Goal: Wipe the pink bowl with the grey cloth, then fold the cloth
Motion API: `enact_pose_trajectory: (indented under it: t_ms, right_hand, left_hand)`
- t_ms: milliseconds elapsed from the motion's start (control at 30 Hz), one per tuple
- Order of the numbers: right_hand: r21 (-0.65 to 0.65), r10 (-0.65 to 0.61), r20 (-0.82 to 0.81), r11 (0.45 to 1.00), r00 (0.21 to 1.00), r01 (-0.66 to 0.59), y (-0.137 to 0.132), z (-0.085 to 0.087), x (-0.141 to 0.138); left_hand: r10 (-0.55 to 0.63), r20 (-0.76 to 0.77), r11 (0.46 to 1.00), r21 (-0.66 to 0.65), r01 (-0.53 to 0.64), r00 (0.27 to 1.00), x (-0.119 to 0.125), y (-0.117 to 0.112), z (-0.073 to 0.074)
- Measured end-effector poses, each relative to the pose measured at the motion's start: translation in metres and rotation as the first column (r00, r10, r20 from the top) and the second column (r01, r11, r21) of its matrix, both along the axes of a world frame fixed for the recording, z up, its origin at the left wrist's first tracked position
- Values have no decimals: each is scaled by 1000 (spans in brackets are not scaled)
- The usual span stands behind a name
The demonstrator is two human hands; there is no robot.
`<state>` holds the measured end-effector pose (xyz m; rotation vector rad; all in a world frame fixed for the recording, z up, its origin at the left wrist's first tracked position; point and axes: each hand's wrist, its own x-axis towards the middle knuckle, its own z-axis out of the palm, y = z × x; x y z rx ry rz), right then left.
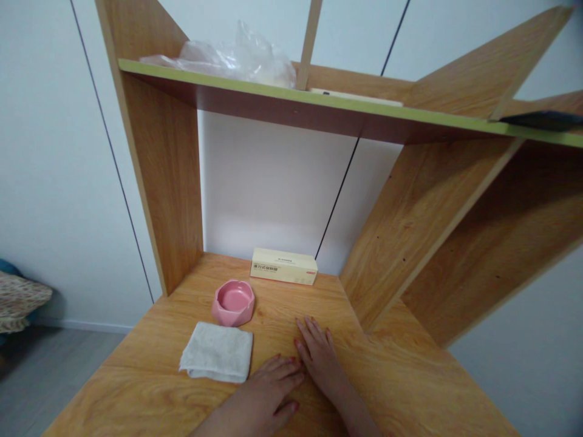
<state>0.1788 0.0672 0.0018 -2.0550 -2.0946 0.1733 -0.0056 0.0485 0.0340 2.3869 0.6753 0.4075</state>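
My left hand (271, 388) lies palm down on the wooden desk (150, 388), fingers stretched out and pointing right, holding nothing. Just beyond its fingertips, my right hand (319, 358) rests flat with its fingers extended toward the back. The two hands are very close at the fingertips; whether they touch I cannot tell. A folded white cloth (218, 352) is to the left of my left hand. Behind the cloth sits a pink faceted ashtray (234, 302) with nothing seen inside. A cream-coloured box (284, 266) with printed writing lies along the desk's back edge.
Overhead runs a shelf with a green edge (255, 91), carrying a clear plastic bag (241, 60), a flat pale item (355, 97) and a dark flat object (544, 120). Wooden side panels (161, 182) flank the desk. Patterned fabric (22, 300) shows at the far left.
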Motion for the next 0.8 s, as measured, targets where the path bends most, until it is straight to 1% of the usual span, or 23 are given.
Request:
enact_pose_trajectory:
  t_ms: [167, 400, 533, 700, 800]
  right_hand:
    - [-2, -4, -9, 1000, 1000, 4, 0, 1, -1]
    - [-8, -6, -13, 1000, 1000, 6, 1, 1, -1]
    - [-18, -13, -4, 1000, 1000, 13, 2, -1, 0]
    - [-25, -7, 12, 1000, 1000, 7, 1, 1, 0]
    - [-12, -5, 11, 1000, 1000, 5, 1, 1, -1]
  left_hand:
    - [-9, -35, 1000, 4, 9, 999, 1, 2, -6]
    - [-33, -39, 999, 21, 34, 999, 2, 7, -14]
    - [-66, -49, 997, 31, 67, 997, 4, 9, -11]
    - [-50, -63, 999, 19, 51, 997, 4, 7, -3]
    - [-53, -44, 999, 4, 53, 998, 3, 6, -2]
